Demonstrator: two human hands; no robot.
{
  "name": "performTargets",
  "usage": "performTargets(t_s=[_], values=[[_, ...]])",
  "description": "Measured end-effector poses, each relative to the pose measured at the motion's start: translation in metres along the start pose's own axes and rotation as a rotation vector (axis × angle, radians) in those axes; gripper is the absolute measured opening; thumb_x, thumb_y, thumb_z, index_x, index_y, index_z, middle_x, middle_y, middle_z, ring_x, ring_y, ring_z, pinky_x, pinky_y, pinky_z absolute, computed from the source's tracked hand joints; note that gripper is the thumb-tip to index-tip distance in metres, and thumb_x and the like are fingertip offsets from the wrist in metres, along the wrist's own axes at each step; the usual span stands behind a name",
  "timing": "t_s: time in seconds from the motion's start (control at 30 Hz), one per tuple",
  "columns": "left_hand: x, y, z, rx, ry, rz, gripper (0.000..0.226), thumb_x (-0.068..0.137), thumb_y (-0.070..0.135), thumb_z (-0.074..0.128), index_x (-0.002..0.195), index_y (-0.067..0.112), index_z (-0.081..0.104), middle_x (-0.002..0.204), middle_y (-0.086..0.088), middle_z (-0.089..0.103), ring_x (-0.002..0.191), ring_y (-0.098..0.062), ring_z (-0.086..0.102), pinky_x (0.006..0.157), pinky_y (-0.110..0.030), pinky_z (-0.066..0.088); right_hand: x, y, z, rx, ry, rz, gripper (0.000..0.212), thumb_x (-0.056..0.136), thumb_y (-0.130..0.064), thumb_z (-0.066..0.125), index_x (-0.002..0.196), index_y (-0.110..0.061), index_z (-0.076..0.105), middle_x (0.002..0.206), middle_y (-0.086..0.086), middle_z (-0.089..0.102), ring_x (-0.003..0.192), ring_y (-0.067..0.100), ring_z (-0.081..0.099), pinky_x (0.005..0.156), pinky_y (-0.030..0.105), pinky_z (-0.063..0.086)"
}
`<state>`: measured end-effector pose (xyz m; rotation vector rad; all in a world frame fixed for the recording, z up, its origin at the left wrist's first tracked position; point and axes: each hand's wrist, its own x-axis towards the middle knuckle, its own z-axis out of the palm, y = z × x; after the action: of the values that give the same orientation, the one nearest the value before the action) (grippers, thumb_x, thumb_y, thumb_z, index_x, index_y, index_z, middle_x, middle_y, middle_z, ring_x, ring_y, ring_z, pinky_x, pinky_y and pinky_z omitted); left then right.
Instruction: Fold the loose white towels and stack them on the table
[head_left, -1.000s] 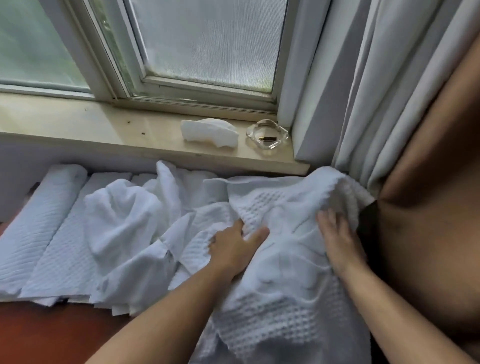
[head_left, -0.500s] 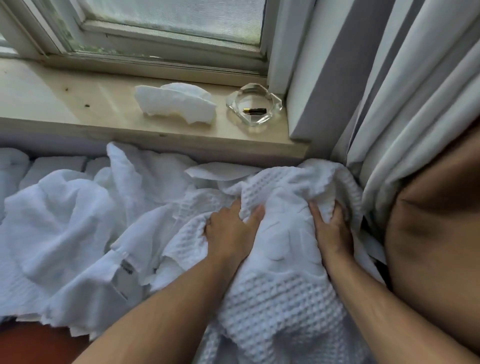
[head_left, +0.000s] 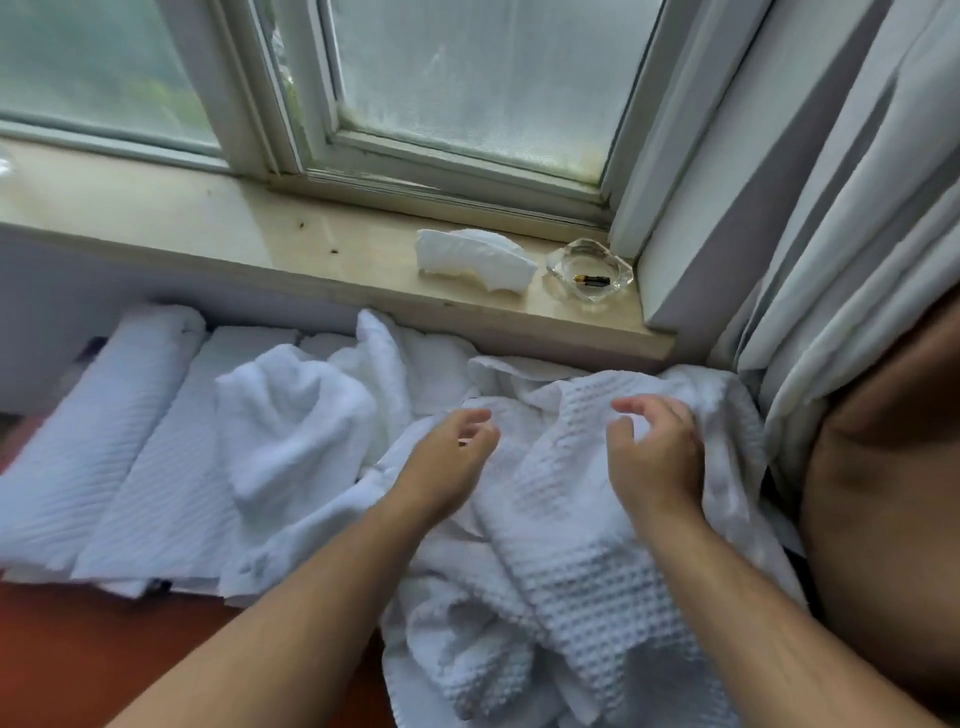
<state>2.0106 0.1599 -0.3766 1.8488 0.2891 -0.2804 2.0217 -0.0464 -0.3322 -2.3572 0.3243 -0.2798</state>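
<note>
A white waffle-weave towel (head_left: 571, 545) lies crumpled on the right of the red-brown table (head_left: 78, 654), one end hanging toward me. My left hand (head_left: 449, 462) hovers over its left edge with fingers loosely curled, holding nothing. Just above the towel's far part, my right hand (head_left: 657, 457) has its thumb and fingers curved apart around no cloth. A crumpled terry towel (head_left: 291, 415) sits to the left of my hands. Two folded ribbed towels (head_left: 104, 441) lie side by side at the far left.
A stone window sill (head_left: 208, 223) runs behind the towels, bearing a white crumpled cloth (head_left: 475, 260) and a glass ashtray (head_left: 589, 270) with a small battery in it. Grey curtains (head_left: 841, 260) hang at the right beside a brown padded surface (head_left: 883, 493).
Both hands were pressed into the waffle towel, gripping it; now they have lifted off and let go. The camera has tilted up and left, bringing the folded towels back into view.
</note>
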Motion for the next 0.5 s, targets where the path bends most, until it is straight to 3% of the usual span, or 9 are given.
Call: performTargets(t_s=[0.07,0.13,0.2,0.27,0.37,0.43,0.5], values=[[-0.012,0.000,-0.041,0.044,0.127,0.072,0.033,0.096,0.035,0.060,0.128,0.029,0.061,0.114,0.011,0.067,0.102,-0.002,0.062,0.084,-0.021,0.047,-0.013,-0.032,0.023,0.032,-0.070,-0.075,0.019,0.091,-0.011,0.059,0.103,-0.018,0.073,0.118,0.001,0.060,0.114,0.020,0.055,0.089,0.019,0.033],[-0.023,-0.007,-0.084,0.118,0.298,0.130,0.031,0.093,0.034,0.063,0.124,0.031,0.063,0.109,0.014,0.065,0.105,-0.007,0.060,0.090,-0.027,0.049,-0.023,-0.060,0.050,0.074,-0.174,-0.066,0.019,0.091,-0.016,0.060,0.107,-0.019,0.071,0.116,0.000,0.058,0.109,0.017,0.057,0.086,0.021,0.036],[-0.029,-0.020,-0.124,0.240,0.454,0.153,0.038,0.089,0.039,0.066,0.126,0.032,0.062,0.113,0.013,0.062,0.113,-0.014,0.054,0.095,-0.034,0.048,-0.031,-0.083,0.078,0.126,-0.294,0.006,0.023,0.091,-0.024,0.063,0.114,-0.021,0.067,0.119,0.000,0.060,0.108,0.016,0.058,0.086,0.024,0.039],[-0.029,-0.036,-0.158,0.409,0.535,0.045,0.059,0.083,0.053,0.067,0.137,0.034,0.053,0.128,0.005,0.055,0.123,-0.025,0.045,0.097,-0.042,0.045,-0.038,-0.103,0.106,0.173,-0.400,0.056,0.032,0.091,-0.034,0.065,0.122,-0.024,0.063,0.125,0.000,0.060,0.111,0.014,0.057,0.086,0.027,0.042],[-0.021,-0.063,-0.191,0.470,0.443,-0.180,0.104,0.070,0.072,0.071,0.155,0.036,0.022,0.157,-0.004,0.028,0.140,-0.034,0.028,0.108,-0.050,0.036,-0.043,-0.126,0.143,0.157,-0.486,0.091,0.056,0.088,-0.049,0.068,0.136,-0.024,0.054,0.135,-0.001,0.054,0.117,0.015,0.055,0.088,0.029,0.044],[-0.012,-0.078,-0.203,0.316,0.327,-0.250,0.124,0.065,0.073,0.076,0.158,0.037,0.003,0.165,0.000,0.008,0.148,-0.031,0.018,0.114,-0.049,0.031,-0.043,-0.135,0.162,0.123,-0.532,0.132,0.071,0.083,-0.056,0.071,0.142,-0.023,0.047,0.129,-0.004,0.053,0.112,0.015,0.056,0.081,0.025,0.045],[-0.002,-0.091,-0.211,0.128,0.179,-0.280,0.135,0.061,0.070,0.082,0.158,0.039,-0.005,0.166,0.002,0.006,0.149,-0.027,0.021,0.115,-0.048,0.034,-0.043,-0.140,0.174,0.118,-0.622,0.201,0.077,0.077,-0.061,0.077,0.138,-0.025,0.046,0.115,-0.011,0.058,0.099,0.011,0.060,0.068,0.022,0.046]])
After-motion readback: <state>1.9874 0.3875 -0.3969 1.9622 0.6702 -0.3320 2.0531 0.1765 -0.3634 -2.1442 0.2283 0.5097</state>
